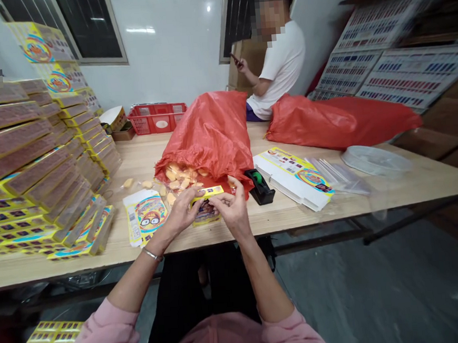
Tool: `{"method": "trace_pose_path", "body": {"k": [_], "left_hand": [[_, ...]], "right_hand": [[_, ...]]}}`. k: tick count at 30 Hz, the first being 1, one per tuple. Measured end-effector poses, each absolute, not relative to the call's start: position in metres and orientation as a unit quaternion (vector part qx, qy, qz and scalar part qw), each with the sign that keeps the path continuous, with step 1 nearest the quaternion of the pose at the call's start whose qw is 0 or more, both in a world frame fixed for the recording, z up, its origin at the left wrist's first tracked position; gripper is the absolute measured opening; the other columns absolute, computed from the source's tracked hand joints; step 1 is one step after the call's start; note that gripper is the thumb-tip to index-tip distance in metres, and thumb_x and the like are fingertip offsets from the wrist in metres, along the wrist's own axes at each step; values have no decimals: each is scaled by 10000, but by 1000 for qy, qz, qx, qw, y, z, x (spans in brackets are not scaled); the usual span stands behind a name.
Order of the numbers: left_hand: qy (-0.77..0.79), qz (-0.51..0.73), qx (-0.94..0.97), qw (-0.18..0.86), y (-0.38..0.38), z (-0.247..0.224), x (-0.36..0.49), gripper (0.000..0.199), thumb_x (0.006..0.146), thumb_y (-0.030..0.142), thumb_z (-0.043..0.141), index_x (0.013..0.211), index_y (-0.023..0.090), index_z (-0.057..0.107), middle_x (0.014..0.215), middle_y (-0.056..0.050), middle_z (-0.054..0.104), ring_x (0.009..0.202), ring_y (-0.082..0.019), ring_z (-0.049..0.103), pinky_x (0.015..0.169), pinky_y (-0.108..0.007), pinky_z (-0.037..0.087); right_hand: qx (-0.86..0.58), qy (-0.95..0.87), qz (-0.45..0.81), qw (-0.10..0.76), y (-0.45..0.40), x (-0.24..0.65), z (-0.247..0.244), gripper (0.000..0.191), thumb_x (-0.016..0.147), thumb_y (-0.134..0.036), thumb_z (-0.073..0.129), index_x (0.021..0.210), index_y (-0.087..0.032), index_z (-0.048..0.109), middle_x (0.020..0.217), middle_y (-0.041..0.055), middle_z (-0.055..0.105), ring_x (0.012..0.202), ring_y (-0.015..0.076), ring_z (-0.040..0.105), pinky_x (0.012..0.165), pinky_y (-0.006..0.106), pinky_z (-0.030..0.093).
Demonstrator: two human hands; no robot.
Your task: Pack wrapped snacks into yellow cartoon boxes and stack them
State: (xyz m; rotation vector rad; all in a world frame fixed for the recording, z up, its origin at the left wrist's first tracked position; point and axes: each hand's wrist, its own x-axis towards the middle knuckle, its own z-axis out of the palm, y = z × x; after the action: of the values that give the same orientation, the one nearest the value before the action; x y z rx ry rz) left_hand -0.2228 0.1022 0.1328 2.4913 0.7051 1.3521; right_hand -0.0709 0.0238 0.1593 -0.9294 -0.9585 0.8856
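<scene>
Both my hands are on a small yellow printed box near the table's front edge. My left hand grips its left end, and my right hand pinches its right side with the index finger raised. Just beyond, a red woven sack lies with its mouth toward me, and small pale-yellow wrapped pieces spill out of it. Beside my left hand lies a flat printed carton with a cartoon face in glasses. A black tape dispenser with green tape stands to the right of my right hand.
Tall stacks of yellow boxes fill the left side. Flat cartons, clear plastic sleeves and a plastic lid lie to the right. Behind are a red basket, another red sack and a person holding a phone.
</scene>
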Motion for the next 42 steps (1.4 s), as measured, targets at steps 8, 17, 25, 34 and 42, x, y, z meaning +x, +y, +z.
{"method": "trace_pose_path", "body": {"k": [8,17,25,34,42], "left_hand": [[261,428,859,103,98,138,-224,181,951,248,512,1104,182,584,1187,-125,665,1124,-238,635,950,-422,524],[231,404,881,79,102,135,-226,299,959,196,466,1256,209,504,1204,-121,616,1124,-234,607,950,-422,512],[178,335,922,77,106,158,-230,339,978,204,415,1290,185,546,1254,-139,582,1216,-234,542,1027,-439,464],[264,214,940,25,102,192,-209,253,889,332,627,1076,161,643,945,-98,711,877,-231,688,743,-306,526],[305,164,937,-56,27,252,-243,181,892,209,567,1061,163,614,879,-87,728,801,-233,706,681,-313,529]], "right_hand": [[-434,-383,401,710,33,-84,155,637,718,-379,762,1190,-210,368,672,-40,690,528,123,629,514,216,521],[-466,-322,427,705,39,-88,153,586,653,-412,786,1000,-235,349,634,-44,686,442,125,613,436,212,519],[-550,-357,343,673,41,-84,137,616,695,-486,767,1106,-214,397,523,-87,607,414,128,571,442,209,458],[-623,-511,311,504,41,-45,128,560,629,-600,745,1000,-189,663,545,-18,597,521,182,556,500,267,410],[-531,-539,355,549,-3,-44,149,806,630,-660,716,1263,-184,566,456,-53,533,362,145,420,376,255,321]]}}
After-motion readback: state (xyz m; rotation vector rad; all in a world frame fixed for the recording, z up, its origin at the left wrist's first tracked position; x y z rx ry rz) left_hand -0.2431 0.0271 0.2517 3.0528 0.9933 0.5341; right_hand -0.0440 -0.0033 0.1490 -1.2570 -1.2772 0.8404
